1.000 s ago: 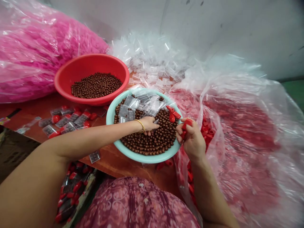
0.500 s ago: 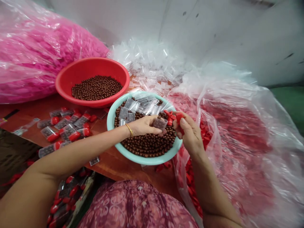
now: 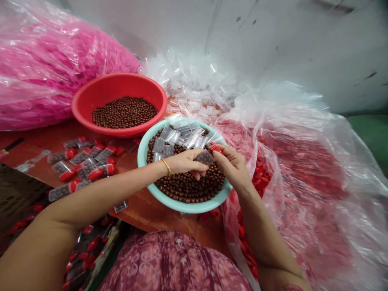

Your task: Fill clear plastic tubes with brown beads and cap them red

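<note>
Over the light-blue basin [image 3: 188,208], my left hand [image 3: 184,162] grips a small clear plastic box [image 3: 205,158] filled with dark brown balls. My right hand [image 3: 232,163] pinches a red plastic cap [image 3: 216,149] against the box's open end; whether it is seated I cannot tell. Below the hands, brown balls [image 3: 188,188] fill the basin. Several clear boxes [image 3: 172,137] lie on top of them toward the back.
Behind left stands a red basin [image 3: 121,131] of brown balls, beside a bag of pink pieces [image 3: 60,68]. Capped boxes [image 3: 87,167] lie on the table at left. Clear boxes [image 3: 197,81] are heaped at the back. A plastic bag of red caps [image 3: 303,169] spreads at right.
My right hand has moved left and brought the red cap up to the end of the box. The left hand stays nearly in place, still gripping the box.
</note>
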`<state>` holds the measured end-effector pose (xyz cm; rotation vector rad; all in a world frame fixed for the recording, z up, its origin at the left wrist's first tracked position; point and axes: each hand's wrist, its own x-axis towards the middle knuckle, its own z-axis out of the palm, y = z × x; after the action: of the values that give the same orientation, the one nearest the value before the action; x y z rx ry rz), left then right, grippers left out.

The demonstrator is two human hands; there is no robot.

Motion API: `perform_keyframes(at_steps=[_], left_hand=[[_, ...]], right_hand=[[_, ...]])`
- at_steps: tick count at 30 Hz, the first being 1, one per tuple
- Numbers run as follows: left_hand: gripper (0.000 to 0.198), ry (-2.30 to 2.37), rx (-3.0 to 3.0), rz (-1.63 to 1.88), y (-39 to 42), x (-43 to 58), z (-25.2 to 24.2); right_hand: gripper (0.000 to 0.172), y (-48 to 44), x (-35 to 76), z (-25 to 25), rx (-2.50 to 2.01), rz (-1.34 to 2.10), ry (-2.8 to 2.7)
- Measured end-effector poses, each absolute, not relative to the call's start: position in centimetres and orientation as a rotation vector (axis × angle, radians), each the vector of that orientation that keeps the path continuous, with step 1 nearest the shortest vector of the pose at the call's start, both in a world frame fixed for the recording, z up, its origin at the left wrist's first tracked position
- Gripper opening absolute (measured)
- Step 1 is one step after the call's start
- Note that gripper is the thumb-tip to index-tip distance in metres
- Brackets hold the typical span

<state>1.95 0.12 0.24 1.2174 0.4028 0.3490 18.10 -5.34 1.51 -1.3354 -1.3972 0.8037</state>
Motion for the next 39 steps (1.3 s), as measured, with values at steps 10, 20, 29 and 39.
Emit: perform_keyframes(at_steps=[10,20,29,39], left_hand=[[0.017,0.357,1.191,0.276,0.1,1.4,1.0],[0.015,0.396,1.196,0.165,0.3,1.3,1.2],[0.024,0.548,1.399,0.383,-0.3,1.8,1.3],[0.014,0.703,1.855,0.521,-0.9,1.5,0.8]], right_hand=[[0.011,-4.5,18.3,1.4,-1.305,0.834,-1.4],[0.008,-4.5,18.2,1.9,-1.281,0.775,-1.608],[0.035,-5.1,17.9,0.8,-1.293,1.048,-1.398],[0.035,-6.9,18.2,0.6,-1.432,0.414,-1.89]])
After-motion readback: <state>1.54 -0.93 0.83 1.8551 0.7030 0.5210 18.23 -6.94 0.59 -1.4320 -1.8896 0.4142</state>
